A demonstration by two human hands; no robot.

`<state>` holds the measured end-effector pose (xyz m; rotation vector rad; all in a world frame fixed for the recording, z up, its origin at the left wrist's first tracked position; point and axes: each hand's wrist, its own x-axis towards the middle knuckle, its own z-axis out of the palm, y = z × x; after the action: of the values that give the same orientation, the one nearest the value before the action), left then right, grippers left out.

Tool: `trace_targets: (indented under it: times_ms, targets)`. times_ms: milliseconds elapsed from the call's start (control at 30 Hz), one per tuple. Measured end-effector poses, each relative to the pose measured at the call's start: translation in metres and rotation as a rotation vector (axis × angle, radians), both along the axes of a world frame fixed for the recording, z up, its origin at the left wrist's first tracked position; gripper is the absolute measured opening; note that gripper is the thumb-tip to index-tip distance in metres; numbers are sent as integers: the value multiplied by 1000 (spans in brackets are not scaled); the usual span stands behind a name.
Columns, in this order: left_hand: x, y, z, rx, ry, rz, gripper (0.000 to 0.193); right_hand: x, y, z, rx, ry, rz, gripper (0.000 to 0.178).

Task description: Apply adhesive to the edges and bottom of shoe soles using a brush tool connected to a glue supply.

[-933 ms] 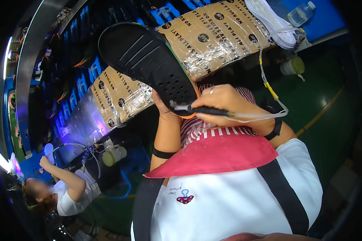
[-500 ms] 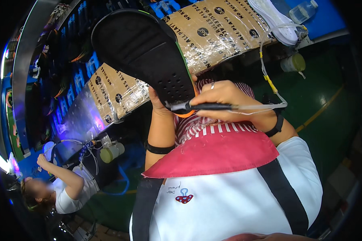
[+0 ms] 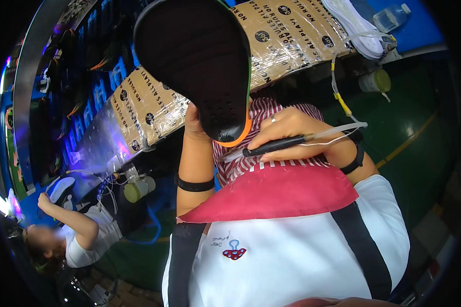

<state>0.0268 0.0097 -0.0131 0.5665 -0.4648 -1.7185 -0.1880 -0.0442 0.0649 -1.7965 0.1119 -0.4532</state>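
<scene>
Head view: the right hand point(image 3: 293, 134) has its fingers closed pen-like around a slim black-handled brush with a pale tip point(image 3: 276, 146); the tip stands just off the heel, over red-and-white striped cloth point(image 3: 247, 165); the left hand point(image 3: 193, 122) grips the heel end of a large black shoe sole with orange and green edging point(image 3: 197, 56), most of its fingers hidden behind, so how far they bend I cannot tell; the sole is held up, heel toward the wearer, with a wet-looking shine on the heel; a clear tube with yellow joints point(image 3: 344, 106) runs off beyond the right wrist; farther out lies a brown cardboard panel under shiny clear tape point(image 3: 292, 43); at upper right, a white shoe sole point(image 3: 354, 28) lies near a clear plastic bottle point(image 3: 391, 19) on a blue tabletop point(image 3: 422, 35); at lower left, a co-worker in a white top point(image 3: 89, 244) handles a pale sole with a dark patch point(image 3: 62, 189).
</scene>
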Motion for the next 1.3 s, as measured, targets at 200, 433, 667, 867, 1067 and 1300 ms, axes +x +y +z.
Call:
trace_targets:
  times_ms: [200,433,667,867,1067,1300]
  targets:
    - [14,-4,-3,-33,102,-60,69,6,2,-11,-207,-49,-149,23]
    - [15,-8,26,-47,-197,-177,53,-1,-6,-8,-102,-5,-25,24]
    - [16,-17,42,109,-421,-376,46,1,-5,-8,-350,2,-26,23]
    - [18,-22,43,105,-477,-450,38,-5,-10,-2,-73,22,18,23]
    - [11,-26,48,123,-609,-525,39,-3,1,-14,-321,127,5,24]
    - [15,-25,48,166,-629,-530,38,0,0,-14,-120,211,-35,23]
